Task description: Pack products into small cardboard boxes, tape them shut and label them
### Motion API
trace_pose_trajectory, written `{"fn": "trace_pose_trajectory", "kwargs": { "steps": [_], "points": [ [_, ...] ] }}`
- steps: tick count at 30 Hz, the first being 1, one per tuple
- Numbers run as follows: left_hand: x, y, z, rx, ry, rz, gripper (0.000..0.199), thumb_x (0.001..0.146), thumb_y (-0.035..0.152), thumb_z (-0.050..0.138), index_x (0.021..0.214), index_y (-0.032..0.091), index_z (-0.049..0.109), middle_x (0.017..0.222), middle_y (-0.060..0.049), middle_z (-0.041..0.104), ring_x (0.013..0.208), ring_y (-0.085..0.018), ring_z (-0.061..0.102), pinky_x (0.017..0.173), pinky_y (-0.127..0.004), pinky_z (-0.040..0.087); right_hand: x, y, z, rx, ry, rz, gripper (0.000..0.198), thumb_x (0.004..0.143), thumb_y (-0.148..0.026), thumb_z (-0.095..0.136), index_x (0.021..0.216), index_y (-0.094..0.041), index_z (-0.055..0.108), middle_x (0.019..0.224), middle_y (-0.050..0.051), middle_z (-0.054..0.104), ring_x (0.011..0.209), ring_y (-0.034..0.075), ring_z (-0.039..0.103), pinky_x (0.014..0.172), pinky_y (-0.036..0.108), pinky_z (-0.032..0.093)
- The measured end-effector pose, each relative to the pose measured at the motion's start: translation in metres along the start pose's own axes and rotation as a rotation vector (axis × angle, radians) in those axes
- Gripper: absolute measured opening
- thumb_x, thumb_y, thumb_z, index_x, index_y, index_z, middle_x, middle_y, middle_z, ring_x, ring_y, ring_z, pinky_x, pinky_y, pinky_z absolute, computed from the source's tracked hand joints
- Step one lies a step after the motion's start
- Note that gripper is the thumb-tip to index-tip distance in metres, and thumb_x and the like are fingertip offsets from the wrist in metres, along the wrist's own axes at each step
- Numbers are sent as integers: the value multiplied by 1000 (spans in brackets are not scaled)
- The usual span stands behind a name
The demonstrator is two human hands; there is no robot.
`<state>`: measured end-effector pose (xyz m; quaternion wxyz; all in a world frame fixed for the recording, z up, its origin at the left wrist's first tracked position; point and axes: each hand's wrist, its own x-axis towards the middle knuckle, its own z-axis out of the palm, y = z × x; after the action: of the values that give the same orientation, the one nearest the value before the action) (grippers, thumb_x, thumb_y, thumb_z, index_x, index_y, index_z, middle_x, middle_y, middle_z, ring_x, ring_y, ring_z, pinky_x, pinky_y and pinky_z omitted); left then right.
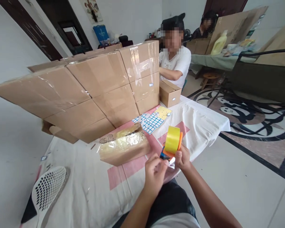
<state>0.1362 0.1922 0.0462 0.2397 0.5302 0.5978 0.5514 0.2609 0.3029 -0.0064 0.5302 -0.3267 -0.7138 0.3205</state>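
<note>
A tape dispenser with an orange frame carries a roll of yellow packing tape (172, 139) above the near edge of the table. My right hand (183, 157) is wrapped round the dispenser's orange side. My left hand (156, 171) is closed in a pinch at the dispenser's blue front end, by the loose end of the tape (172, 162); the fingertips partly hide what they grip. To the left of both hands lies a small cardboard box (130, 155), with shiny tape and film over its top.
Stacked cardboard boxes (97, 76) form a wall along the table's far side. Label sheets (152, 122) lie before them, near a small closed box (169, 93). A white perforated scoop (49, 186) lies at left. A person in white (177, 63) sits across the table.
</note>
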Motion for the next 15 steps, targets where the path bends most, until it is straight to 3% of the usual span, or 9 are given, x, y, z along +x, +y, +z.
{"fn": "trace_pose_trajectory", "kwargs": {
  "steps": [3, 5, 7, 11, 13, 15],
  "points": [
    [-14, 1, 4, 13, -2, 19, 50, 99, 44, 51, 55, 22, 40, 62, 0, 41, 61, -13, 46, 54, -29, 38, 9, 11, -2, -65, 259, 179, 65, 98, -72, 30, 73, -22, 65, 68, 9, 66, 63, 26, 62, 63, 41, 52],
    [-18, -9, 6, 64, -10, 27, 49, 99, 41, 50, 55, 23, 39, 61, 0, 42, 59, -13, 47, 51, -29, 36, 20, 12, -2, -34, 449, 320, 63, 99, -69, 33, 71, -21, 61, 64, 7, 64, 57, 23, 59, 55, 35, 48],
    [-17, -23, 6, 174, 18, 86, 46, 100, 37, 49, 57, 23, 42, 61, -1, 45, 60, -14, 49, 53, -29, 39, 29, 5, -2, 57, 543, 402, 61, 98, -69, 35, 73, -21, 61, 62, 6, 63, 56, 22, 58, 50, 33, 45],
    [-18, -46, 2, 507, 109, 367, 36, 99, 23, 47, 63, 23, 53, 62, -3, 53, 64, -18, 52, 59, -34, 41, 25, -23, 0, 264, 345, 426, 59, 99, -68, 36, 80, -22, 68, 65, 5, 68, 58, 24, 64, 50, 34, 54],
    [-27, -53, -6, 611, 115, 529, 35, 98, 23, 49, 63, 23, 56, 60, -4, 53, 61, -18, 51, 58, -34, 40, 11, -36, -2, 338, 154, 428, 64, 100, -67, 32, 68, -24, 66, 60, 6, 68, 56, 25, 65, 53, 39, 60],
    [-39, -59, -23, 625, 51, 563, 33, 97, 31, 53, 65, 25, 61, 58, -4, 53, 58, -18, 53, 58, -34, 44, -5, -42, -8, 323, -8, 416, 75, 100, -68, 24, 50, -26, 61, 47, 8, 63, 51, 27, 66, 58, 44, 64]
  ]
}}
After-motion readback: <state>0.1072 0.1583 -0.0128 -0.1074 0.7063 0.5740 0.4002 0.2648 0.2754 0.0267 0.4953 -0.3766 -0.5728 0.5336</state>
